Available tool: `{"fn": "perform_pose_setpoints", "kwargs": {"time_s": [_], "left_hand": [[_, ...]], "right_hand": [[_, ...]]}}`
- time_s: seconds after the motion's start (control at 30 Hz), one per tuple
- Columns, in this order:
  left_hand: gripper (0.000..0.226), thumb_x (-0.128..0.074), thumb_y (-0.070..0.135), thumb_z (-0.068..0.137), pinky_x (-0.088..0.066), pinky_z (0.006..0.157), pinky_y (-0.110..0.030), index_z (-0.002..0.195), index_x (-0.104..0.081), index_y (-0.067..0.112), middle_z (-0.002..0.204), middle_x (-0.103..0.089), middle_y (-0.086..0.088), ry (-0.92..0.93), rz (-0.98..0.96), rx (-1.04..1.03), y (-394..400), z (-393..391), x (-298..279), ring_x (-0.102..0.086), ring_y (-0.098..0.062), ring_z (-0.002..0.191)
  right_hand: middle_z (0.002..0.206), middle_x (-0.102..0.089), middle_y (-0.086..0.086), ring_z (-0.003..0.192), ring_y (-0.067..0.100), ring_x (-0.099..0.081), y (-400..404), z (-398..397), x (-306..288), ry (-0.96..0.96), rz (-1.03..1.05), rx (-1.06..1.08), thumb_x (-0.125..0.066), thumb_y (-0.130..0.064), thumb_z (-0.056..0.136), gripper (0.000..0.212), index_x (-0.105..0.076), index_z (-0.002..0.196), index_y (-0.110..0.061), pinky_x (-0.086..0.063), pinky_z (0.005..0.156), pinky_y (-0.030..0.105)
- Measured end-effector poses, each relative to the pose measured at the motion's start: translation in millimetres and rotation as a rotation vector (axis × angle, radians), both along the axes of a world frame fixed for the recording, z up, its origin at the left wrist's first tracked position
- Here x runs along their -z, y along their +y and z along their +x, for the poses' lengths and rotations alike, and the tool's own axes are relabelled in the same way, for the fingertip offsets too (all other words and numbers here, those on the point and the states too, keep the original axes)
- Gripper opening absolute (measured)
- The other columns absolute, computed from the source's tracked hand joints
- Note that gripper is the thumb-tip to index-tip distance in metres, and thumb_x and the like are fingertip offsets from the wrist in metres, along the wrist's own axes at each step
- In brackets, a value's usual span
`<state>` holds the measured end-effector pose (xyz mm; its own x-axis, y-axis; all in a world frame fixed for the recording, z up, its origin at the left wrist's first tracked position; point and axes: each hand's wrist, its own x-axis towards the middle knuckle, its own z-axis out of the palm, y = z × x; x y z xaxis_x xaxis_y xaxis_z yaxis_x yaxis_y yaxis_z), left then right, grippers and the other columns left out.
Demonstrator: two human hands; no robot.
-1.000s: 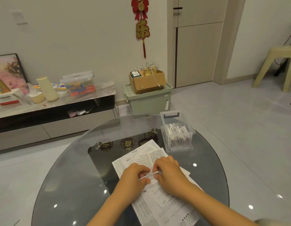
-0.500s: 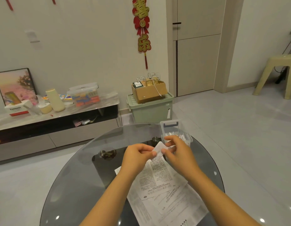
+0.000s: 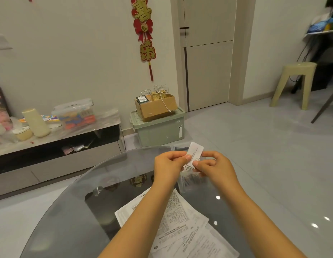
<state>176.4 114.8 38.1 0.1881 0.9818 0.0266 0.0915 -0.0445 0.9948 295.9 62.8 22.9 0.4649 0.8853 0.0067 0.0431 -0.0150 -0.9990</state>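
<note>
Between fingers [image 3: 187, 157] of left hand [image 3: 167, 169] and right hand [image 3: 216, 169], white paper slip [image 3: 195, 150]

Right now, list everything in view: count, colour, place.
paper slip: 1, white, pinched between both hands above the table
clear box: 1, transparent, on the table under the hands, white slips inside
printed sheets: several, white, overlapping on the table's near side
glass table: 1, dark, round, foreground
storage bin: 1, pale green, floor by the wall
cardboard box: 1, brown, on the bin
wall ornament: 1, red and gold, above the bin
low bench: 1, grey, left wall
lidded tub: 1, clear, on the bench
stool: 1, beige, right
left hand: pinches the slip
right hand: pinches the slip
</note>
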Motion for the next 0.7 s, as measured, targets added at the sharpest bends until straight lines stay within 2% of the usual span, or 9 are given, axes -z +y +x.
{"fn": "perform_pose_setpoints", "kwargs": {"time_s": [0.1, 0.2, 0.27, 0.33, 0.43, 0.53, 0.7], "left_hand": [[0.007, -0.069, 0.016, 0.084, -0.053, 0.067, -0.018, 0.09, -0.073, 0.017, 0.085, -0.072, 0.002, 0.085, 0.097, 0.093, 11.9, 16.4, 5.1, -0.066, -0.008, 0.076], [0.018, -0.053, 0.02, 0.094, -0.049, 0.072, -0.013, 0.1, -0.07, 0.019, 0.098, -0.07, 0.005, 0.287, 0.27, 0.197, 25.1, 26.6, 15.1, -0.064, -0.008, 0.09], [0.027, -0.044, 0.018, 0.095, -0.046, 0.087, -0.019, 0.106, -0.068, 0.022, 0.105, -0.067, 0.007, 0.467, 0.399, 0.308, 36.0, 28.9, 20.3, -0.059, -0.01, 0.101], [0.036, -0.035, 0.021, 0.094, -0.034, 0.104, -0.03, 0.113, -0.065, 0.023, 0.116, -0.064, 0.006, 0.704, 0.571, 0.48, 47.9, 31.1, 25.6, -0.051, -0.012, 0.111], [0.051, -0.022, 0.03, 0.085, -0.02, 0.107, -0.031, 0.113, -0.063, 0.02, 0.12, -0.059, 0.005, 0.962, 0.759, 0.66, 54.5, 30.3, 25.5, -0.047, -0.01, 0.111], [0.054, -0.02, 0.033, 0.083, -0.023, 0.102, -0.028, 0.112, -0.063, 0.019, 0.12, -0.058, 0.006, 0.972, 0.812, 0.729, 63.0, 28.5, 29.2, -0.044, -0.007, 0.11], [0.051, -0.021, 0.033, 0.083, -0.026, 0.097, -0.028, 0.11, -0.062, 0.019, 0.117, -0.056, 0.005, 0.957, 0.856, 0.759, 70.0, 26.2, 32.4, -0.041, -0.009, 0.107]], "right_hand": [[0.074, -0.072, 0.008, 0.074, 0.023, -0.07, 3.3, 14.6, 2.4, -0.052, 0.006, 0.095, -0.072, -0.007, 0.077, 0.023, -0.059, 0.095, -0.014, -0.057, 0.076, 0.042], [0.07, -0.07, 0.005, 0.074, 0.023, -0.069, 6.5, 29.2, 3.6, -0.151, 0.0, 0.222, -0.07, -0.006, 0.077, 0.019, -0.059, 0.087, -0.017, -0.055, 0.073, 0.041], [0.071, -0.069, 0.003, 0.074, 0.02, -0.066, 8.9, 36.8, 3.3, -0.256, -0.026, 0.28, -0.068, -0.007, 0.077, 0.016, -0.061, 0.084, -0.019, -0.052, 0.066, 0.033], [0.073, -0.068, -0.001, 0.07, 0.013, -0.064, 12.6, 40.2, 5.8, -0.33, -0.042, 0.304, -0.065, -0.008, 0.078, 0.014, -0.066, 0.086, -0.019, -0.047, 0.059, 0.021], [0.073, -0.066, -0.009, 0.067, 0.001, -0.06, 13.9, 36.6, 8.8, -0.417, -0.051, 0.296, -0.064, -0.009, 0.078, 0.013, -0.069, 0.083, -0.021, -0.042, 0.054, 0.007], [0.07, -0.064, -0.013, 0.067, -0.002, -0.06, 17.0, 32.6, 11.4, -0.475, -0.052, 0.3, -0.064, -0.011, 0.079, 0.012, -0.068, 0.081, -0.023, -0.043, 0.055, 0.006], [0.071, -0.064, -0.008, 0.066, 0.003, -0.059, 22.0, 25.8, 13.3, -0.565, -0.073, 0.316, -0.064, -0.011, 0.08, 0.011, -0.066, 0.083, -0.021, -0.041, 0.054, 0.008]]}}
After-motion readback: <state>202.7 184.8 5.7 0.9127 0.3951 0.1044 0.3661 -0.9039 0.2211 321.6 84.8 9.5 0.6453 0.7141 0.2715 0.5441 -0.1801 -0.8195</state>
